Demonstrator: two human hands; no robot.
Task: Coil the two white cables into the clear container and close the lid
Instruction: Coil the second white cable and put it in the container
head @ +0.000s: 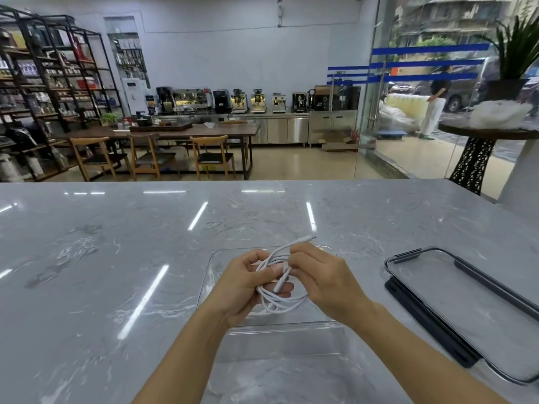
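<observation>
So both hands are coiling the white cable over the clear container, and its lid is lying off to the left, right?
Not quite: the head view shows the lid lying to the right of the clear container. Both hands, left and right, do hold the white cable over it.

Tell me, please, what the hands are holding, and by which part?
Both hold a coiled white cable: the left hand grips the loops, the right hand pinches a strand near the top.

A coffee-equipment shop is indicated by espresso machines (233, 100) lined beyond the hands (291, 284), stocked shelves (49, 91), a glass storefront (423, 97).
</observation>
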